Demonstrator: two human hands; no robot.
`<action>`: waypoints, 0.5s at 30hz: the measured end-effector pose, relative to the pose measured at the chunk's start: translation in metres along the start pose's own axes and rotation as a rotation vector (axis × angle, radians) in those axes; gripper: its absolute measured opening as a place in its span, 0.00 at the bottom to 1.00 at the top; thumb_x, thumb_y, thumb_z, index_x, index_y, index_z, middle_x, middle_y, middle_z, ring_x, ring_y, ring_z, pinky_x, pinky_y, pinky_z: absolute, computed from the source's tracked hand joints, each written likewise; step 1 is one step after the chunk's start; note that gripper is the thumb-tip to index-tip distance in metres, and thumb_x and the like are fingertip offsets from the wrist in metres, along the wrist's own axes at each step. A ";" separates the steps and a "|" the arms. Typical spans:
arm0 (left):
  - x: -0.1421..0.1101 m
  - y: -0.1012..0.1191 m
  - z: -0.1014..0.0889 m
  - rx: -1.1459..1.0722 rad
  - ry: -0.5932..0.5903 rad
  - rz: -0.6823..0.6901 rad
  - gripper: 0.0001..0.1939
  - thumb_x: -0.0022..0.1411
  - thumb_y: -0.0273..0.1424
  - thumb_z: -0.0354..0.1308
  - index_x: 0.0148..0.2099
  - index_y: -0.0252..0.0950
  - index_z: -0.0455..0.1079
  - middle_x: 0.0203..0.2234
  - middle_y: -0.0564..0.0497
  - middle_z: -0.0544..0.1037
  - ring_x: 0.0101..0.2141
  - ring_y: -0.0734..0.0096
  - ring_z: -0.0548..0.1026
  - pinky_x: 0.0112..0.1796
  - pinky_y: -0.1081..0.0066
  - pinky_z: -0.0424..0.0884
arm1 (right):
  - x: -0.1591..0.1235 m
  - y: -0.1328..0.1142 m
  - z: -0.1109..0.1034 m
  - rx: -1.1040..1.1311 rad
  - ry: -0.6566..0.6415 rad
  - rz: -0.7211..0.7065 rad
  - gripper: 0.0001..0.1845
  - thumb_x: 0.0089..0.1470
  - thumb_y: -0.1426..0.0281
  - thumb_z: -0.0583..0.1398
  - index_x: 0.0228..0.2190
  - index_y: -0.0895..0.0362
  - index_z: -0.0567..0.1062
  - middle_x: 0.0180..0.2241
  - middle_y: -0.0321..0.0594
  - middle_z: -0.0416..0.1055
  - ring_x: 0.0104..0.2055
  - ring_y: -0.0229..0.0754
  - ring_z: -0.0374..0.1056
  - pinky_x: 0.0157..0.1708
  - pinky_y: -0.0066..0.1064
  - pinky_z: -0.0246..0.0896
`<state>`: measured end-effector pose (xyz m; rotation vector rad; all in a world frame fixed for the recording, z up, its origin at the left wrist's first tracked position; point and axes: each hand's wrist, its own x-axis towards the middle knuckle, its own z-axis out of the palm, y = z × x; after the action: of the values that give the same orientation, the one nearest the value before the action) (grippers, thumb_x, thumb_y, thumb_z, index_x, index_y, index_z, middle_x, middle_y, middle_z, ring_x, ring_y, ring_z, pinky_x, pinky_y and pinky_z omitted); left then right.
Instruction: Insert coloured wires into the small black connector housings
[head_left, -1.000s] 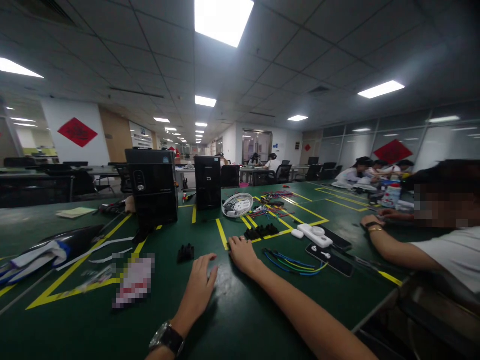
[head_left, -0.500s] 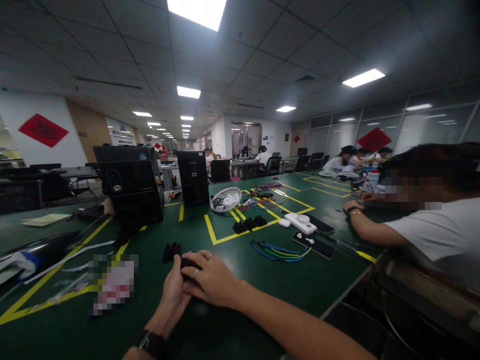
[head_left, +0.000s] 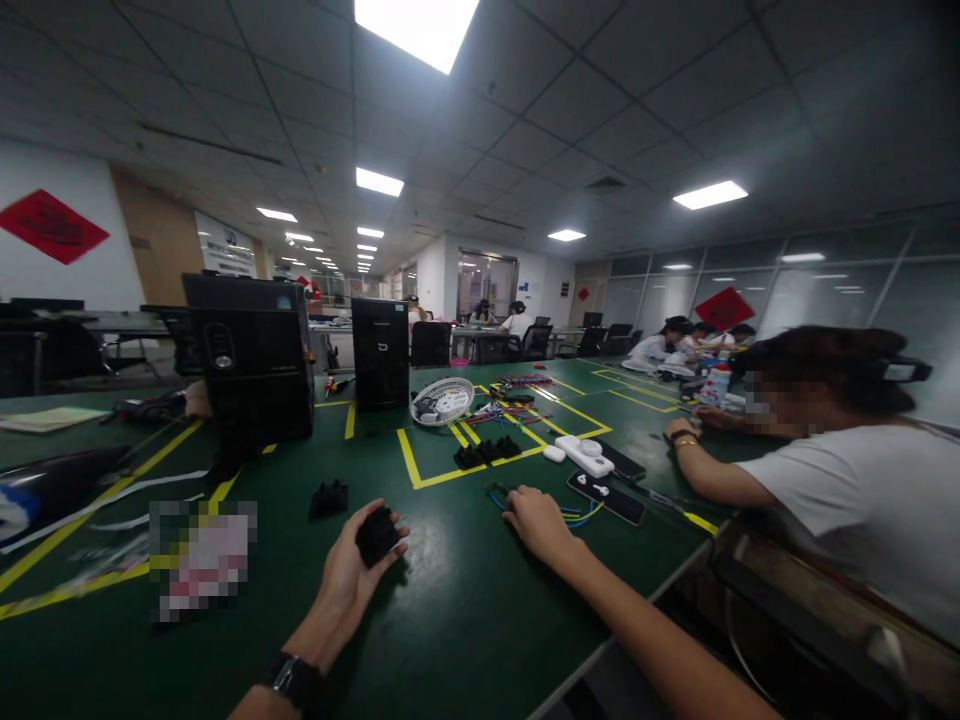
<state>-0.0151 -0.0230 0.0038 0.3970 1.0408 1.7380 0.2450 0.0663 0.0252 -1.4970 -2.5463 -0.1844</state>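
A small black plastic block (head_left: 377,536) with raised fins, like a terminal block, rests in the palm of my left hand (head_left: 351,570), whose fingers curl around it just above the green table. To the right, my right hand (head_left: 541,522) is over a bundle of blue and yellow-green wires (head_left: 577,517). Its fingers are bent and drawn together at the wires' left end; the fingertips are partly hidden. A similar black block (head_left: 328,497) lies beyond my left hand. Several more black blocks (head_left: 487,452) stand in a row by the yellow tape.
Two black computer cases (head_left: 251,360) (head_left: 382,355) stand at the back left. A white basket (head_left: 442,402) and coloured wires (head_left: 514,410) lie mid-table. Phones (head_left: 606,497) and a white power bank (head_left: 585,456) are at right. A co-worker (head_left: 832,490) sits close on the right.
My hands came together around a black block half a second ago, then parted. The block stays in my left hand, now turned palm up. My right hand has moved right to the wires.
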 end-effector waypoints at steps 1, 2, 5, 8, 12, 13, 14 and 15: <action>0.000 -0.001 0.000 -0.002 -0.006 -0.005 0.14 0.62 0.32 0.50 0.49 0.35 0.66 0.33 0.43 0.76 0.30 0.60 0.78 0.32 0.59 0.75 | 0.001 -0.002 -0.001 -0.009 -0.010 -0.020 0.08 0.57 0.68 0.56 0.35 0.58 0.74 0.38 0.47 0.72 0.42 0.47 0.68 0.39 0.34 0.59; -0.001 -0.001 0.000 -0.008 -0.011 -0.005 0.14 0.62 0.32 0.50 0.49 0.34 0.66 0.33 0.43 0.76 0.30 0.59 0.79 0.33 0.58 0.75 | 0.003 -0.006 -0.003 -0.020 -0.018 -0.031 0.08 0.57 0.70 0.55 0.35 0.59 0.73 0.38 0.47 0.72 0.42 0.48 0.69 0.39 0.34 0.59; -0.001 0.001 -0.002 -0.045 -0.010 0.030 0.12 0.63 0.32 0.48 0.48 0.34 0.64 0.33 0.42 0.77 0.30 0.58 0.79 0.33 0.58 0.75 | 0.014 -0.019 -0.011 -0.033 -0.008 -0.004 0.08 0.58 0.73 0.53 0.36 0.61 0.71 0.39 0.50 0.72 0.42 0.48 0.70 0.38 0.33 0.59; 0.002 0.004 -0.004 -0.092 0.000 0.112 0.12 0.66 0.35 0.45 0.48 0.36 0.62 0.36 0.40 0.77 0.31 0.58 0.79 0.34 0.57 0.75 | 0.027 -0.042 -0.019 0.052 0.077 0.005 0.09 0.60 0.71 0.51 0.38 0.60 0.69 0.36 0.48 0.73 0.37 0.46 0.72 0.34 0.30 0.58; 0.009 0.009 -0.006 -0.149 0.079 0.199 0.12 0.67 0.35 0.43 0.47 0.36 0.61 0.34 0.42 0.78 0.31 0.61 0.80 0.37 0.56 0.75 | 0.030 -0.090 -0.015 0.202 0.206 -0.182 0.11 0.62 0.68 0.47 0.42 0.57 0.66 0.30 0.41 0.75 0.33 0.43 0.73 0.31 0.28 0.55; 0.011 0.010 -0.007 -0.162 0.093 0.209 0.11 0.68 0.35 0.43 0.46 0.36 0.61 0.34 0.42 0.78 0.31 0.62 0.79 0.37 0.56 0.75 | 0.028 -0.103 -0.011 0.220 0.216 -0.264 0.11 0.62 0.68 0.47 0.43 0.56 0.66 0.30 0.40 0.75 0.33 0.42 0.73 0.31 0.28 0.55; 0.012 0.012 -0.008 -0.171 0.099 0.216 0.11 0.68 0.34 0.42 0.46 0.36 0.61 0.33 0.43 0.78 0.30 0.62 0.79 0.37 0.56 0.75 | 0.025 -0.114 -0.007 0.230 0.216 -0.345 0.11 0.62 0.69 0.47 0.43 0.56 0.66 0.30 0.40 0.75 0.32 0.42 0.72 0.31 0.28 0.55; 0.013 0.013 -0.009 -0.177 0.100 0.220 0.10 0.68 0.34 0.42 0.46 0.36 0.61 0.33 0.43 0.78 0.30 0.63 0.79 0.37 0.56 0.75 | 0.022 -0.124 -0.002 0.232 0.207 -0.414 0.11 0.62 0.69 0.48 0.43 0.55 0.66 0.30 0.39 0.75 0.32 0.42 0.72 0.30 0.27 0.54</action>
<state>-0.0344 -0.0169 0.0068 0.3246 0.9307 2.0477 0.1266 0.0248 0.0305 -0.8146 -2.5690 -0.0877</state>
